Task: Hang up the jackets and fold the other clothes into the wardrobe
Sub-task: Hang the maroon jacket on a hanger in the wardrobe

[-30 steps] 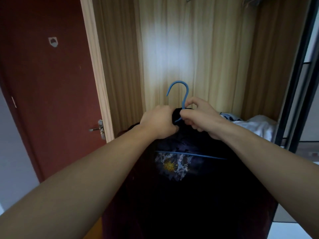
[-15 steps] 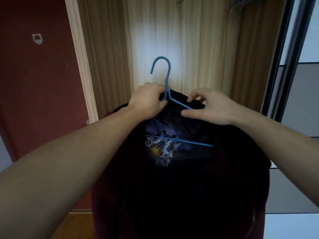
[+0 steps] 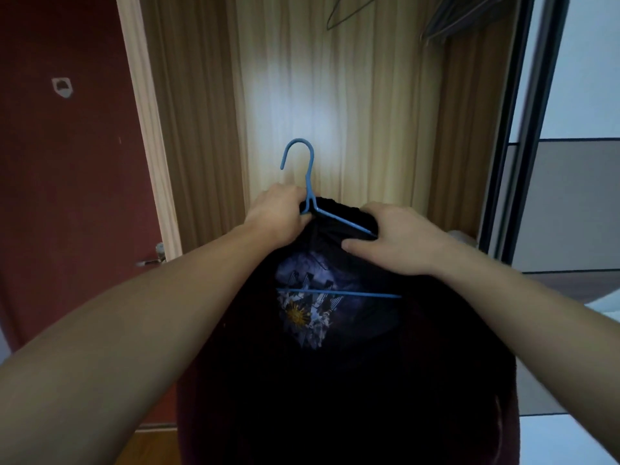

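A dark jacket (image 3: pixel 352 380) with a printed patch inside its collar hangs on a blue wire hanger (image 3: pixel 307 182), held up in front of the open wooden wardrobe (image 3: pixel 335 95). My left hand (image 3: pixel 276 216) grips the hanger's neck together with the left side of the collar. My right hand (image 3: pixel 399 239) pinches the collar fabric over the hanger's right arm. The hook stands free above both hands. The hanger's lower bar shows across the patch.
Empty hangers (image 3: pixel 349 11) hang at the wardrobe's top, with grey ones (image 3: pixel 453 21) to their right. A red door (image 3: pixel 67 162) with a metal handle (image 3: pixel 154 256) stands on the left. The dark sliding-door frame (image 3: pixel 510 129) borders the right side.
The jacket and hanger rose from waist height to in front of the wardrobe back. My right hand slid from the hanger's neck out along the collar to the right.
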The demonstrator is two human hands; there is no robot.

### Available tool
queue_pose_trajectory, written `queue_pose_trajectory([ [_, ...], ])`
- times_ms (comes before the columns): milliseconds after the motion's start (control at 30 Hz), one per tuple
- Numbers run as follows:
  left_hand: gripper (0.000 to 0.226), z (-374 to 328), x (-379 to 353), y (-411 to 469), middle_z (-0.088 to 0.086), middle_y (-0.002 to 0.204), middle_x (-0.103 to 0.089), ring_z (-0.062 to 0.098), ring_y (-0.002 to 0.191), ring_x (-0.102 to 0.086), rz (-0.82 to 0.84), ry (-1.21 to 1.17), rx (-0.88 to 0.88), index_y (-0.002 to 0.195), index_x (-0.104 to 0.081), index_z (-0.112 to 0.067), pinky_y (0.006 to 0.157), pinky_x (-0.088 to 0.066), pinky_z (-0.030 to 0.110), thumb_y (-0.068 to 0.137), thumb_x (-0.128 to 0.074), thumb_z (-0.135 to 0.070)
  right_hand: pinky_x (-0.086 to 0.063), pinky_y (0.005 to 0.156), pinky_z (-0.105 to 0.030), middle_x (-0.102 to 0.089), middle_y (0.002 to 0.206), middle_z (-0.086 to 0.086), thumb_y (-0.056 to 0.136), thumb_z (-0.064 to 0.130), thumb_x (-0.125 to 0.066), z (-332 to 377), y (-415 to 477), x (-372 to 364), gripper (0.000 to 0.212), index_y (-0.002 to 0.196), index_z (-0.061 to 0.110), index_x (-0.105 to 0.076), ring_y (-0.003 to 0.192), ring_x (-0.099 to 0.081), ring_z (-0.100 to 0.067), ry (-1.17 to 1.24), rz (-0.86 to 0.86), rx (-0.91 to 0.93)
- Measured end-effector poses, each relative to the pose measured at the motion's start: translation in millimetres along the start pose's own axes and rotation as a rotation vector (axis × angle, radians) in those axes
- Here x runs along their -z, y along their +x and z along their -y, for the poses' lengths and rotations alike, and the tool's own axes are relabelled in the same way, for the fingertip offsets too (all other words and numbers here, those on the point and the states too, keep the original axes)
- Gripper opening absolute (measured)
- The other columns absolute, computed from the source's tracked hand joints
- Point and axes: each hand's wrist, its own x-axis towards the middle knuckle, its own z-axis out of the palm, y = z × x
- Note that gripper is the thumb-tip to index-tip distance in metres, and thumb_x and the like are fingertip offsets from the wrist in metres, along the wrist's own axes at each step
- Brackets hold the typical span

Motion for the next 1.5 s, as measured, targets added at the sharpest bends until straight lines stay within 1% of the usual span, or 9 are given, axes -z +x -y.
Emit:
queue_pose_trajectory([
  [100,0.038,5.5,3.2,-4.4,0.008,0.119,-0.068,0.033,0.110,-0.061,-0.069,-0.105,0.000,0.129,-0.063,-0.027,0.091,-0.051,0.044,0.091,-0.062,-0.025,-0.046,0.089,-0.016,-0.064,0.121,0.016,0.079,0.042,-0.077,-32.5,-11.5,47.5,0.047,0.123,0.036,-0.059,0.110,-0.061,-0.003,0.410,0.415,-0.050],
  [200,0.040,7.0,9.5,-5.4,0.005,0.123,-0.067,0.030,0.115,-0.060,-0.121,-0.201,-0.023,0.131,-0.061,-0.030,0.095,-0.049,0.041,0.091,-0.063,-0.022,-0.051,0.097,-0.029,-0.068,0.120,0.015,0.067,0.047,-0.084,-63.3,-20.4,56.4,0.070,0.129,0.034,-0.056,0.108,-0.064,-0.004,0.250,0.629,-0.123],
  [367,0.038,8.4,12.9,-1.2,0.002,0.124,-0.068,0.025,0.116,-0.061,-0.113,-0.206,-0.074,0.128,-0.063,-0.026,0.096,-0.049,0.037,0.091,-0.063,-0.020,-0.049,0.097,-0.024,-0.071,0.109,0.018,0.088,0.039,-0.067,-55.6,-25.2,28.8,0.031,0.117,0.032,-0.065,0.103,-0.065,0.000,0.341,0.437,-0.035],
  [867,0.050,-0.9,17.0,5.6,0.003,0.131,-0.055,0.024,0.126,-0.047,-0.372,-0.171,0.038,0.139,-0.048,-0.024,0.107,-0.035,0.045,0.090,-0.060,-0.025,-0.061,0.062,-0.034,-0.075,0.082,-0.016,0.081,0.016,-0.077,7.0,-29.5,52.5,0.021,0.092,-0.001,-0.074,0.073,-0.074,-0.029,0.937,-0.057,-0.335],
  [1000,0.031,-35.2,-16.0,-42.7,0.002,0.112,-0.050,0.018,0.109,-0.046,-0.611,-0.587,0.372,0.114,-0.053,-0.021,0.095,-0.036,0.033,0.085,-0.066,-0.021,-0.056,0.045,-0.027,-0.074,0.077,-0.016,0.081,0.013,-0.077,15.6,-25.4,73.7,0.015,0.084,-0.001,-0.072,0.059,-0.072,-0.023,1.009,-0.148,-0.356],
  [1133,0.027,-63.1,-12.1,-45.6,0.004,0.094,-0.061,0.018,0.078,-0.060,-0.076,-1.342,0.824,0.105,-0.057,-0.018,0.064,-0.051,0.030,0.096,-0.054,-0.043,-0.052,0.041,-0.025,-0.069,0.076,-0.015,0.081,0.010,-0.076,26.0,-19.4,98.8,0.013,0.081,0.000,-0.067,0.055,-0.066,-0.022,1.060,-0.262,-0.329],
  [1267,0.054,-83.0,20.6,-11.9,0.013,0.110,-0.071,0.027,0.088,-0.071,0.078,-1.480,0.648,0.124,-0.061,-0.014,0.076,-0.059,0.038,0.095,-0.047,-0.057,-0.053,0.041,-0.023,-0.069,0.074,-0.012,0.080,0.011,-0.077,35.7,-4.4,121.9,0.014,0.083,0.002,-0.067,0.052,-0.066,-0.019,1.085,-0.340,-0.303],
  [1400,0.064,-99.9,64.3,22.7,0.008,0.078,-0.074,0.017,0.060,-0.071,0.106,-1.516,0.434,0.129,-0.060,-0.006,0.051,-0.055,0.024,0.096,-0.042,-0.058,-0.054,0.060,-0.032,-0.066,0.075,-0.014,0.078,0.009,-0.077,46.6,25.5,145.4,0.018,0.075,0.003,-0.060,0.064,-0.065,-0.026,1.108,-0.480,-0.277],
  [1500,0.074,-106.9,82.4,36.8,0.006,0.103,-0.075,0.020,0.092,-0.073,0.042,-1.453,0.305,0.126,-0.065,-0.014,0.084,-0.058,0.034,0.081,-0.054,-0.072,-0.058,0.078,-0.045,-0.069,0.085,-0.019,0.078,0.008,-0.076,50.7,52.7,164.3,0.017,0.082,-0.001,-0.063,0.076,-0.069,-0.034,1.133,-0.530,-0.258],
])
